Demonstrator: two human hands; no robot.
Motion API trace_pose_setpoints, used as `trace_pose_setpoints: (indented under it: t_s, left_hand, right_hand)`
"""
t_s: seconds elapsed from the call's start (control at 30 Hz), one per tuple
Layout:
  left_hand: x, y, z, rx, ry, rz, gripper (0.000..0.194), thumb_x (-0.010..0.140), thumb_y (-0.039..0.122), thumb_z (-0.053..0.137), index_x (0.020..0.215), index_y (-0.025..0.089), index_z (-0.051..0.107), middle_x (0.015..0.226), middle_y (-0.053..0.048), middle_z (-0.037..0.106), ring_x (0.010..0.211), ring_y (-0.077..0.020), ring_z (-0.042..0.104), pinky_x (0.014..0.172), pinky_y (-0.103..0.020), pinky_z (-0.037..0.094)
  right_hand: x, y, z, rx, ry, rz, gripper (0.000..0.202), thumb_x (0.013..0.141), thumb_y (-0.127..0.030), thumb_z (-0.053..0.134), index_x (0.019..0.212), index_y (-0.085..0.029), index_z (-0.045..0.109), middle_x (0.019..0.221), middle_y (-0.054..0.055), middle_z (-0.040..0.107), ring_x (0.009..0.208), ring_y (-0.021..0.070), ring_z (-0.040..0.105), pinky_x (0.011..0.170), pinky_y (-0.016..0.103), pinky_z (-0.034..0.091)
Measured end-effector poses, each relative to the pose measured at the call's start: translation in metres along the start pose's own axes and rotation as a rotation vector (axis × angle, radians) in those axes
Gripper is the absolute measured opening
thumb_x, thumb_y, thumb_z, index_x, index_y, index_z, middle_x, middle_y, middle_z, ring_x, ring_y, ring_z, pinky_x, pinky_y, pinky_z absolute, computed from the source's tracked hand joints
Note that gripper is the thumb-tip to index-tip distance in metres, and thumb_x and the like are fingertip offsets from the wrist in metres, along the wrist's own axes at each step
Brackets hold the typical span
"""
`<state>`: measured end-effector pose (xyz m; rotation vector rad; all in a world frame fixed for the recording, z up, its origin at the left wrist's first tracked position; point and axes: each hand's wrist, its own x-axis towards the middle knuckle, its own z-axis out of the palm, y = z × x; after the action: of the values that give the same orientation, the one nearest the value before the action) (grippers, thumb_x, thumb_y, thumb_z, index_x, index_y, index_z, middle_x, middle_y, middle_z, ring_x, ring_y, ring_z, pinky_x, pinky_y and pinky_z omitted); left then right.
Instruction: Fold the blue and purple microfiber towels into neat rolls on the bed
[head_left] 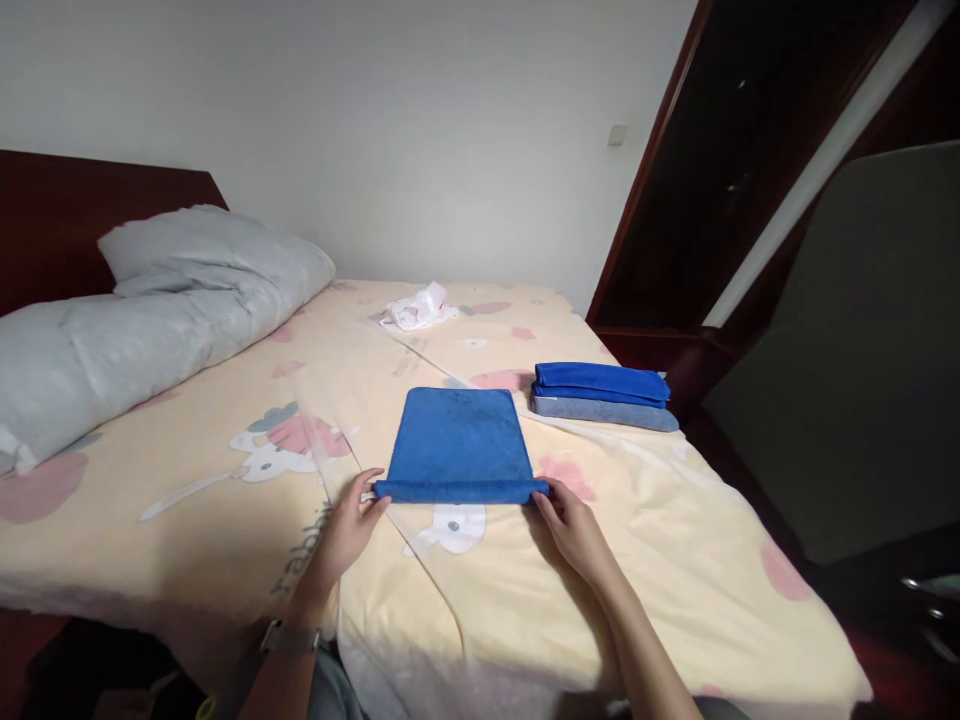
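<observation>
A blue towel (pixel 459 435) lies flat on the bed, its near edge turned into a narrow roll. My left hand (pixel 354 515) pinches the left end of that roll, with a small white tag showing by the fingers. At the right end, my right hand (pixel 568 515) grips the roll between thumb and fingers. To the right of the towel sits a stack of rolled or folded towels: bright blue ones (pixel 600 380) on top and a grey-blue one (pixel 606 411) underneath.
The bed (pixel 247 550) has a cream sheet with rabbit prints. A crumpled white plastic bag (pixel 420 308) lies toward the wall. A bunched grey quilt (pixel 180 290) fills the left side by the dark headboard (pixel 97 200). The bed's right edge drops beyond the stack.
</observation>
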<state>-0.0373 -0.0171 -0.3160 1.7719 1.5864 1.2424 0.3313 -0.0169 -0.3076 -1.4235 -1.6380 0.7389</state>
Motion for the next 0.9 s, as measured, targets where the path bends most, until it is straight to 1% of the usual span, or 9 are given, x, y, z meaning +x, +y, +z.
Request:
trace_pose_setpoints:
  t_s: [0.1, 0.17, 0.23, 0.3, 0.4, 0.5, 0.63, 0.73, 0.9]
  left_hand:
    - [-0.006, 0.003, -0.002, -0.062, 0.009, -0.017, 0.041, 0.088, 0.043, 0.06, 0.124, 0.023, 0.055, 0.116, -0.009, 0.065, 0.1, -0.0207, 0.068, 0.085, -0.035, 0.058]
    - [-0.012, 0.003, -0.006, -0.076, -0.036, -0.047, 0.044, 0.089, 0.044, 0.059, 0.127, 0.022, 0.052, 0.093, -0.004, 0.067, 0.078, -0.0173, 0.068, 0.072, -0.031, 0.058]
    - [-0.019, 0.002, -0.008, -0.037, -0.07, -0.065, 0.045, 0.091, 0.045, 0.057, 0.128, 0.021, 0.051, 0.068, 0.004, 0.058, 0.059, -0.015, 0.062, 0.058, -0.026, 0.054]
    - [-0.024, 0.001, -0.008, 0.079, -0.061, -0.05, 0.044, 0.091, 0.047, 0.056, 0.125, 0.021, 0.053, 0.059, 0.007, 0.05, 0.053, -0.0151, 0.058, 0.053, -0.025, 0.05]
    - [-0.025, 0.003, -0.008, 0.305, 0.009, 0.047, 0.037, 0.091, 0.045, 0.058, 0.119, 0.022, 0.059, 0.072, 0.001, 0.061, 0.062, -0.0165, 0.061, 0.064, -0.029, 0.053]
    - [-0.025, 0.01, -0.011, 0.445, 0.05, 0.253, 0.027, 0.091, 0.04, 0.06, 0.112, 0.023, 0.064, 0.102, -0.007, 0.068, 0.092, -0.0226, 0.067, 0.088, -0.038, 0.053]
    - [-0.026, 0.019, -0.016, 0.488, -0.093, 0.435, 0.035, 0.084, 0.029, 0.066, 0.118, 0.027, 0.065, 0.125, -0.009, 0.063, 0.12, -0.0283, 0.058, 0.102, -0.042, 0.048]
    - [-0.025, 0.014, -0.014, 0.459, -0.167, 0.42, 0.044, 0.083, 0.017, 0.057, 0.125, 0.028, 0.063, 0.13, -0.007, 0.063, 0.124, -0.026, 0.057, 0.106, -0.041, 0.047]
    - [-0.015, -0.003, -0.008, 0.301, -0.129, 0.25, 0.035, 0.089, 0.021, 0.053, 0.122, 0.025, 0.062, 0.123, -0.007, 0.068, 0.115, -0.0231, 0.064, 0.102, -0.039, 0.05]
  right_hand:
    - [-0.006, -0.004, -0.007, 0.043, 0.016, 0.016, 0.036, 0.095, -0.046, 0.049, 0.115, -0.021, 0.066, 0.111, 0.009, 0.073, 0.096, 0.0266, 0.069, 0.084, 0.037, 0.054]
    - [-0.011, -0.007, -0.013, 0.065, -0.002, 0.055, 0.037, 0.094, -0.049, 0.051, 0.112, -0.021, 0.068, 0.106, 0.008, 0.075, 0.089, 0.0254, 0.07, 0.079, 0.035, 0.055]
    - [-0.014, -0.007, -0.017, 0.072, -0.058, 0.114, 0.038, 0.093, -0.05, 0.052, 0.11, -0.021, 0.069, 0.099, 0.007, 0.076, 0.086, 0.0256, 0.071, 0.075, 0.034, 0.055]
    - [-0.015, -0.004, -0.016, 0.015, -0.106, 0.171, 0.036, 0.093, -0.049, 0.051, 0.109, -0.022, 0.069, 0.095, 0.007, 0.077, 0.087, 0.0271, 0.072, 0.075, 0.035, 0.055]
    - [-0.014, -0.002, -0.014, -0.21, -0.061, 0.174, 0.034, 0.093, -0.045, 0.051, 0.115, -0.024, 0.066, 0.095, 0.007, 0.076, 0.091, 0.0297, 0.071, 0.078, 0.04, 0.054]
    - [-0.014, -0.009, -0.019, -0.379, 0.044, -0.015, 0.034, 0.093, -0.04, 0.051, 0.121, -0.024, 0.064, 0.108, 0.01, 0.072, 0.102, 0.0308, 0.066, 0.088, 0.045, 0.052]
    - [-0.02, -0.017, -0.027, -0.364, -0.173, -0.295, 0.037, 0.087, -0.032, 0.062, 0.124, -0.029, 0.063, 0.133, 0.008, 0.06, 0.124, 0.0283, 0.055, 0.103, 0.043, 0.047]
    - [-0.021, -0.012, -0.025, -0.358, -0.256, -0.325, 0.048, 0.08, -0.022, 0.062, 0.128, -0.028, 0.063, 0.137, 0.009, 0.058, 0.126, 0.0284, 0.054, 0.105, 0.044, 0.046]
    - [-0.015, -0.006, -0.016, -0.235, -0.135, -0.162, 0.04, 0.086, -0.025, 0.055, 0.125, -0.024, 0.062, 0.125, 0.009, 0.066, 0.116, 0.0272, 0.061, 0.101, 0.043, 0.048]
